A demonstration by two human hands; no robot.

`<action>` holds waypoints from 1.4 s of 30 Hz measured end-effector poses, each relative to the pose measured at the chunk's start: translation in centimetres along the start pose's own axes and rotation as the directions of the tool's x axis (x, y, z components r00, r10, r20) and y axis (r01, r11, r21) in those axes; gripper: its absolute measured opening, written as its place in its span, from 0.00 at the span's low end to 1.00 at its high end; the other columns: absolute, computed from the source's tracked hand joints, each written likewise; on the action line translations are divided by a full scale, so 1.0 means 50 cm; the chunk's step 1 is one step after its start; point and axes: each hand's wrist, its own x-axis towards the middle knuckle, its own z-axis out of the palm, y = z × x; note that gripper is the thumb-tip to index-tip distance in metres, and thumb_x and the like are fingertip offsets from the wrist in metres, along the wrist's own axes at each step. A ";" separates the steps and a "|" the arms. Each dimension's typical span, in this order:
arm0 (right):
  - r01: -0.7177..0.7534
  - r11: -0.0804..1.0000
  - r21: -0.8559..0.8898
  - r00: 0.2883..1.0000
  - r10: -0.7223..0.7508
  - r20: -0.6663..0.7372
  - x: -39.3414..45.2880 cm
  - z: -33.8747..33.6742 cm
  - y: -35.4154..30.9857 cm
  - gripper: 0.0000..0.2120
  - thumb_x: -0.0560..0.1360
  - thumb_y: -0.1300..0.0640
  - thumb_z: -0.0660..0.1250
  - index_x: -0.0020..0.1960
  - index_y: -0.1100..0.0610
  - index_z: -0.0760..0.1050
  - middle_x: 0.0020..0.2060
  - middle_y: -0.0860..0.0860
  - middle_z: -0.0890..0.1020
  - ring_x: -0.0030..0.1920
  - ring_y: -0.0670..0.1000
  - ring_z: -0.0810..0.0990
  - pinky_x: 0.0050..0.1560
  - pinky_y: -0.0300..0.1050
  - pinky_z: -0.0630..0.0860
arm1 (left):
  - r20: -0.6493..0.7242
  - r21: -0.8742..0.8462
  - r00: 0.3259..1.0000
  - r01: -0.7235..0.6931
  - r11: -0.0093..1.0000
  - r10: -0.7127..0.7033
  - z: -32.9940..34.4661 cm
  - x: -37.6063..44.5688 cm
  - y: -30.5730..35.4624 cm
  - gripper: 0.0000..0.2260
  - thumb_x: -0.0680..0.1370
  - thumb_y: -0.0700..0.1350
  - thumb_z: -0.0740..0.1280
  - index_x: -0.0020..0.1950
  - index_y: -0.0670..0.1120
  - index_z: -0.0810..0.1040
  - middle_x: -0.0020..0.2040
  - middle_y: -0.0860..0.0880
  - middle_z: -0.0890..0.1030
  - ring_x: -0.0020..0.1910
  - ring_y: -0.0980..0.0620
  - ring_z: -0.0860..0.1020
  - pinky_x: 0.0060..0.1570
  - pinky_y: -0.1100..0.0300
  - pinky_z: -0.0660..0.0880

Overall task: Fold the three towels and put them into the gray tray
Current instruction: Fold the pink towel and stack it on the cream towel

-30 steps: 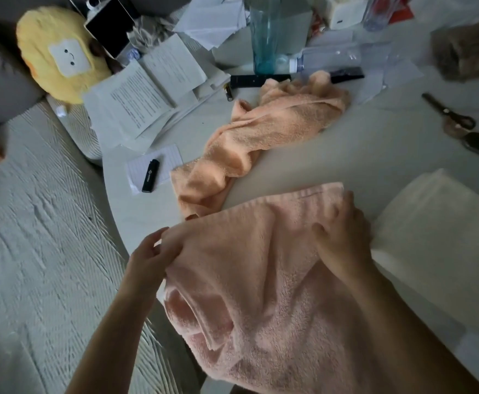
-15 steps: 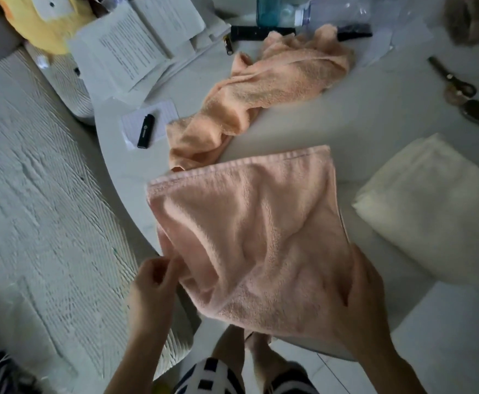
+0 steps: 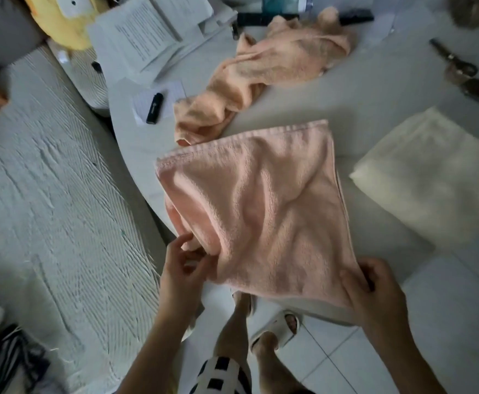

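- A pink towel (image 3: 261,211), folded over on itself, lies on the near edge of a white table (image 3: 374,89), its near end hanging a little past the rim
- The left hand (image 3: 185,268) is at the pink towel's near left corner, thumb and fingers curled and pinching the loose under-layer of cloth there
- The right hand (image 3: 372,288) is at the pink towel's near right corner, fingers curled over the edge and gripping it
- Just beyond the pink towel's far left corner, an orange towel (image 3: 263,72) lies crumpled in a long heap running away towards the far side of the table; the two towels touch or nearly touch, I cannot tell which
- To the right of the pink towel, near but apart, a cream towel (image 3: 431,177) lies folded flat on the table
- To the left of the pink towel's far edge, a small black stick-shaped object (image 3: 154,108) rests on a slip of white paper (image 3: 141,103)
- Farther off, beyond that slip, a pile of printed papers (image 3: 144,32) spreads over the table's far left part
- Far to the right beyond the pink towel, scissors (image 3: 451,59) lie on the table
- Below the pink towel's hanging end, the person's legs show, one foot in a pale slipper (image 3: 278,325) on a tiled floor (image 3: 346,359)
- Left of the pink towel, off the table, there is a white textured cover (image 3: 47,194)
- No gray tray can be made out
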 end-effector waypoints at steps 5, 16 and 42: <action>-0.028 1.000 -0.014 0.971 0.031 0.236 -0.016 -0.044 0.014 0.13 0.66 0.34 0.65 0.44 0.40 0.77 0.38 0.39 0.81 0.38 0.38 0.79 0.34 0.42 0.70 | -0.114 -0.098 0.992 0.049 0.994 -0.060 -0.004 0.007 0.020 0.27 0.73 0.43 0.78 0.66 0.43 0.68 0.55 0.42 0.83 0.51 0.44 0.85 0.51 0.44 0.83; -0.231 0.956 0.180 0.931 0.163 0.328 -0.049 -0.064 0.035 0.06 0.68 0.47 0.72 0.40 0.48 0.82 0.31 0.50 0.83 0.33 0.46 0.80 0.40 0.46 0.74 | 0.033 0.403 0.990 -0.139 0.904 0.138 0.002 -0.015 0.043 0.12 0.78 0.47 0.71 0.61 0.49 0.81 0.48 0.46 0.82 0.46 0.47 0.81 0.48 0.50 0.81; -0.369 0.924 0.097 0.916 0.344 0.207 -0.039 -0.178 0.015 0.07 0.78 0.54 0.67 0.48 0.57 0.78 0.41 0.55 0.84 0.38 0.54 0.82 0.38 0.44 0.72 | 0.215 -0.140 0.909 0.390 0.910 -0.357 -0.124 -0.132 0.023 0.06 0.80 0.38 0.68 0.55 0.38 0.80 0.58 0.35 0.82 0.53 0.42 0.81 0.52 0.54 0.78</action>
